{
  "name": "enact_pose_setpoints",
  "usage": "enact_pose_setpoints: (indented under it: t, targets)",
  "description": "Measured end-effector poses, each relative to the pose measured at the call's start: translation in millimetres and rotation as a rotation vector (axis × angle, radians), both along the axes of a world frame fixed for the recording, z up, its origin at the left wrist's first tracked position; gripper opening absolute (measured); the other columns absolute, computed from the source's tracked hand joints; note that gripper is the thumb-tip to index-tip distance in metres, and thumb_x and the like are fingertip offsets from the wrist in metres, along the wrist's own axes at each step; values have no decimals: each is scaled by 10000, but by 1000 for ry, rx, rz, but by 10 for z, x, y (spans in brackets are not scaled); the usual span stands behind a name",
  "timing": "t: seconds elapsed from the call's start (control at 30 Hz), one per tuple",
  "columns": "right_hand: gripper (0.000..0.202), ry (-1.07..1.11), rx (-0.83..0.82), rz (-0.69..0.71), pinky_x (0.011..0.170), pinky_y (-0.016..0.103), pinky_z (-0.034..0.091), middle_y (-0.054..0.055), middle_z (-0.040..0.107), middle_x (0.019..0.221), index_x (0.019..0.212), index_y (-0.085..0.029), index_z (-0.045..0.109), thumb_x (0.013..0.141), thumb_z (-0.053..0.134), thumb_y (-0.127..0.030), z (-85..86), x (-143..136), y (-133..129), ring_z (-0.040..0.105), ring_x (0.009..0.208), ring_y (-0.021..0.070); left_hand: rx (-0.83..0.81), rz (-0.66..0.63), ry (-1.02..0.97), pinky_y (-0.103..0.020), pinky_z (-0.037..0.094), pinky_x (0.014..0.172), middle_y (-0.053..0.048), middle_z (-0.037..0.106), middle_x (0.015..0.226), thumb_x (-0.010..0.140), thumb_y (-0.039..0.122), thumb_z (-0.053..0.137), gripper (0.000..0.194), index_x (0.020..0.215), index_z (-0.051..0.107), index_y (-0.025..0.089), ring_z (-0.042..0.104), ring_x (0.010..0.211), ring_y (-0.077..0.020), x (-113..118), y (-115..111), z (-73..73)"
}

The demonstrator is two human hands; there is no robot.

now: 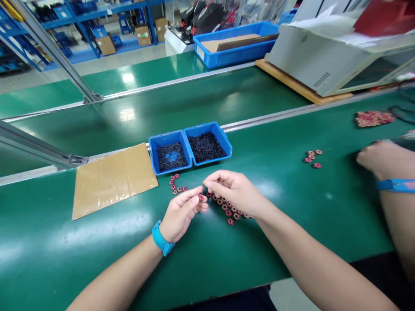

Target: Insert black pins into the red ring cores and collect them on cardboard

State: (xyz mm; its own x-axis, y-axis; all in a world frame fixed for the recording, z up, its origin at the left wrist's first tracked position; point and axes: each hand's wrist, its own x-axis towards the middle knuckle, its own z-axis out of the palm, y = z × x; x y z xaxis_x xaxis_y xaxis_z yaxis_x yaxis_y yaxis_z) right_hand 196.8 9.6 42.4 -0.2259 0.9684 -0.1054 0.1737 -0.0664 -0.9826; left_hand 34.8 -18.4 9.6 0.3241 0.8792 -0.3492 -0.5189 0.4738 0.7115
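My left hand (pixel 182 212), with a teal band at the wrist, pinches a small red toothed ring (pixel 201 197) between thumb and fingers. Close beside it, my right hand (pixel 231 190) has thumb and forefinger pressed together; whatever is between them is too small to name. Under and beside my right hand lies a cluster of red and tan toothed rings (pixel 228 212). A short curved row of similar rings (pixel 173 187) sits beyond my left hand. Two blue bins stand behind: the left bin (pixel 156 166) and the right bin (pixel 228 151) hold thin dark pieces.
A flat brown cardboard sheet (pixel 113 180) lies at the left. On the right are a few loose rings (pixel 316 165), a ring pile (pixel 374 119) and another person's hand (pixel 378 159). Behind stand a blue tray (pixel 212 58), a grey machine (pixel 311 60) and metal rails.
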Motion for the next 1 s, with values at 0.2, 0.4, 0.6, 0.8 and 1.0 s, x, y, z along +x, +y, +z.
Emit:
enact_pose_setpoints:
  t: [0.2,0.4,0.6,0.8,1.0]
  targets:
    - [163,-356,309,-271,614,287,484,41,663,743,804,-164,628,819,538,-300,-16,185,359,597,621,140,64,-55,190,-276,491,644,-55,702,780,629,301,765,263,853,734,167,611,632,-122,-135,-97,58]
    - [189,-1040,536,116,857,388,406,123,683,993,944,-164,680,766,624,-190,34,112,895,600,964,261,225,-65,664,-311,527,736,-50,698,793,609,247,759,173,765,724,182,655,720,-174,-451,-169,-106]
    - [156,-1134,475,215,768,352,396,133,708,890,868,-146,700,722,677,-197,-47,-29,1127,624,885,266,603,-13,1079,-319,479,697,-52,686,826,703,262,679,78,765,718,237,600,694,-182,-535,-90,-177]
    - [102,-1055,469,192,789,315,389,77,712,852,778,-161,712,777,611,-180,-72,59,1120,626,845,211,687,152,1358,-307,412,618,-7,553,676,640,351,730,202,699,596,211,492,609,-172,-593,105,-211]
    - [138,-911,549,74,797,270,419,84,698,868,800,-141,723,806,588,-173,-63,81,1072,619,834,179,855,44,1430,-288,401,591,5,497,633,696,395,684,269,632,503,208,500,613,-167,-460,-38,-157]
